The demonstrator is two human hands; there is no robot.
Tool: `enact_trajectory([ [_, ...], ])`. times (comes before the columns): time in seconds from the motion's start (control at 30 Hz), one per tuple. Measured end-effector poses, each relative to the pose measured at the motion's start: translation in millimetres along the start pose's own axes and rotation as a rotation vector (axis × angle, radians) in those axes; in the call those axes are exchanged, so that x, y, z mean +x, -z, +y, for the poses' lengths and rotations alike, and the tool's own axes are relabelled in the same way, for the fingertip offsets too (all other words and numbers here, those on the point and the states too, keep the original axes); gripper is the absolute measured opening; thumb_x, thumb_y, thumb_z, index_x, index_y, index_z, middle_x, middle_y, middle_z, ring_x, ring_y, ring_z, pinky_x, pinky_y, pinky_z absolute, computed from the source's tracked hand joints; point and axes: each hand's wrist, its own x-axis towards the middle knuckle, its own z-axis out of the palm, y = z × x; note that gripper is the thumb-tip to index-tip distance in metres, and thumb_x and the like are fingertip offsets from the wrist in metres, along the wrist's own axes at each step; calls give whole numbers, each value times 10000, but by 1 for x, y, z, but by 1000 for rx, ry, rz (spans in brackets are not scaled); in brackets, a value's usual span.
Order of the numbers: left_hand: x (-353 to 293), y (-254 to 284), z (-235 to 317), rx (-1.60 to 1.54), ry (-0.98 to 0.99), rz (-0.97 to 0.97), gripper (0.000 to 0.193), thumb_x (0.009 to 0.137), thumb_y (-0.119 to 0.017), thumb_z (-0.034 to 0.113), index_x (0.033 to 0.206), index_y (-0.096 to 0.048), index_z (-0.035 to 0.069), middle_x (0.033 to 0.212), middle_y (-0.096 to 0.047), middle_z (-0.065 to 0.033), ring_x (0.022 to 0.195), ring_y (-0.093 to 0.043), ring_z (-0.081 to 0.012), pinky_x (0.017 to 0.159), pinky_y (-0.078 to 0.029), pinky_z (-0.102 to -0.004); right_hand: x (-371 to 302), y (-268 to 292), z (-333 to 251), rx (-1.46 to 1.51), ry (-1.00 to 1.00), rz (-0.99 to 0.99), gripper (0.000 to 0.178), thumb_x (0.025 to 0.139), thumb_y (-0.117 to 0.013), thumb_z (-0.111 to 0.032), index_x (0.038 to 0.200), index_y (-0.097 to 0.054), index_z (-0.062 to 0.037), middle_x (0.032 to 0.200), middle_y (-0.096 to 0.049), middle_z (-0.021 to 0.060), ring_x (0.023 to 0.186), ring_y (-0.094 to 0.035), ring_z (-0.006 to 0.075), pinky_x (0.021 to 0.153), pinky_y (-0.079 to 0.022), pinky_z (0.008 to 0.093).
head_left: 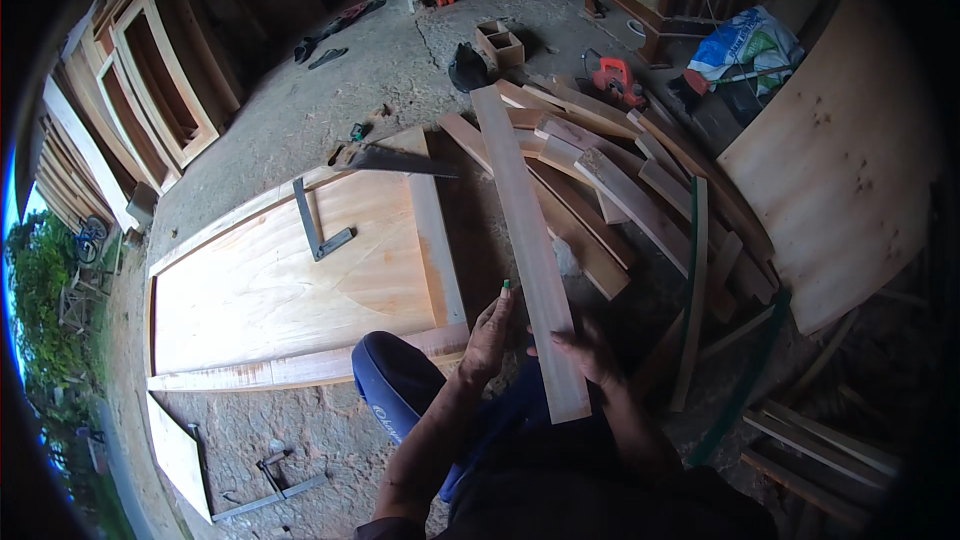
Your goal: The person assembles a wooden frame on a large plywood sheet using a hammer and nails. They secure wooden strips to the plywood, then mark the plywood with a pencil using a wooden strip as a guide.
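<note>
A long, planed wooden board (525, 220) slants up from my lap toward the loose timber. My right hand (592, 352) grips its right edge near the lower end. Close to the board's left side, my left hand (487, 340) is closed around a slim green-ended pencil (506, 286), of which only the tip shows. To the left lies a framed wooden panel (300, 280) on the floor. On the panel rest a try square (318, 225) and, across its far right corner, a handsaw (395, 159).
Cut timber pieces (640, 180) lie heaped ahead and right, with a red power tool (619, 82) behind. A plywood sheet (840, 160) leans at the right. A bar clamp (272, 495) lies at lower left. Wooden frames (150, 80) stand at far left.
</note>
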Motion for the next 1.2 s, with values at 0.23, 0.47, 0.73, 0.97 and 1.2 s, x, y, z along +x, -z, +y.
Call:
enact_trajectory([
  [0.23, -34, 21, 34, -266, -5, 29, 585, 937, -660, 485, 1304, -575, 37, 1170, -667, -118, 1045, -657, -245, 964, -517, -419, -2, -32, 8, -763, 28, 12, 555, 1003, -556, -443, 1368, -522, -27, 1093, -646, 95, 975, -629, 173, 861, -512, 324],
  [0.47, -89, 35, 39, -359, -34, 140, 659, 924, -628, 563, 1331, -546, 51, 1134, -655, -139, 1032, -646, -256, 928, -527, -406, 86, -70, 64, -124, -349, -61, 498, 1016, -498, -512, 1253, -627, -93, 1066, -677, 72, 960, -668, 185, 830, -539, 356],
  [0.73, -144, 36, 72, -202, -53, 427, 550, 982, -573, 495, 1245, -583, 12, 1050, -659, -134, 944, -652, -211, 847, -539, -362, 96, -131, 100, -179, -376, -130, 313, 1041, -471, -262, 1118, -603, 12, 1005, -663, 137, 907, -661, 258, 823, -530, 387],
  [0.97, -171, 69, 83, -198, -119, 677, 371, 987, -607, 342, 1166, -555, 21, 936, -652, -102, 832, -693, -217, 693, -577, -349, 160, -69, 239, -1227, 124, -178, 436, 863, -710, -193, 1211, -500, -33, 1252, -478, 253, 1046, -579, 444, 851, -516, 502],
  [1.2, -190, 129, 133, -234, -460, 915, 290, 1005, -586, 270, 1176, -514, 47, 922, -650, -124, 807, -684, -224, 657, -581, -365, 156, -49, 271, -1403, 1, -413, 789, 656, -896, -264, 1360, -576, -104, 1257, -458, 180, 1152, -486, 339, 1004, -442, 432],
])
